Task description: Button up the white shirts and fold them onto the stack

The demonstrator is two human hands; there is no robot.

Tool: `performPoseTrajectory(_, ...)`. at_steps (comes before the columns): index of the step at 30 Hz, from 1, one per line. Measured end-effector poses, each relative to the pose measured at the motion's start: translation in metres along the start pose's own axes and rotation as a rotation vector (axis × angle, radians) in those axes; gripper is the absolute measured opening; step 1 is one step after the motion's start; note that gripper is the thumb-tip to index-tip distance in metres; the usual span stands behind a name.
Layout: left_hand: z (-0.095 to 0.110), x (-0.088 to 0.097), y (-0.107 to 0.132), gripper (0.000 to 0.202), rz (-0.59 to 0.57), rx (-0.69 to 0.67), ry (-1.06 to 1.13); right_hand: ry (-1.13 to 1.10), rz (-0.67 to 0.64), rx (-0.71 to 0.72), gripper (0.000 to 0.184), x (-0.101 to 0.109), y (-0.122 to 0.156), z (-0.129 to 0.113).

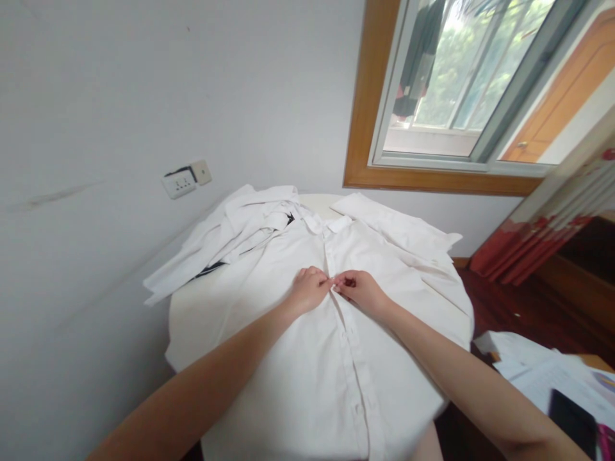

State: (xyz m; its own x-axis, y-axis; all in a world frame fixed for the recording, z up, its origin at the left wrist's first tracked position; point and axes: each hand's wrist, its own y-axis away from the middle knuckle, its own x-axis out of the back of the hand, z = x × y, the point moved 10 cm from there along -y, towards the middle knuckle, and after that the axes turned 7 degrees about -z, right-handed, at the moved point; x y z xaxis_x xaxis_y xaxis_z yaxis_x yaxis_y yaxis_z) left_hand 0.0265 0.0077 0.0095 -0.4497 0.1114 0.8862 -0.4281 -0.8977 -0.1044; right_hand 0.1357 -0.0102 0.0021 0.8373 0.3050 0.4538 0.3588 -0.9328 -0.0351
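Observation:
A white button-up shirt (307,358) lies face up on a small round table (185,314), collar (331,225) toward the wall. My left hand (310,288) and my right hand (358,288) meet at the shirt's button placket (346,346) at chest height. Both hands are closed in a pinch on the placket's edges, fingertips almost touching each other. The button under the fingers is hidden. Lower buttons on the placket look fastened. One sleeve (398,227) is spread out to the right.
Several more white garments (230,234) are heaped at the table's far left against the wall, below a wall socket (180,184). A window (451,83) is at the upper right. Papers (538,374) and a dark phone (571,422) lie at the lower right, with red fabric (519,250) behind.

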Motion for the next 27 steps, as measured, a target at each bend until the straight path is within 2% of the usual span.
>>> performPoseTrajectory(9,0.005,0.003,0.003,0.029,0.037,-0.006,-0.034,0.161,0.11,0.028,0.01,0.003,0.004,-0.011)
performPoseTrajectory(14,0.005,0.002,0.002,0.028,0.02,-0.034,-0.014,0.308,0.117,0.031,0.008,0.003,0.0,-0.01)
performPoseTrajectory(21,0.003,0.003,-0.001,0.015,-0.003,-0.049,0.008,0.537,0.132,0.035,0.011,0.004,0.007,-0.021)
performPoseTrajectory(27,0.005,0.005,-0.001,0.016,-0.009,-0.043,0.007,0.613,0.085,0.005,0.012,0.001,0.007,-0.022)
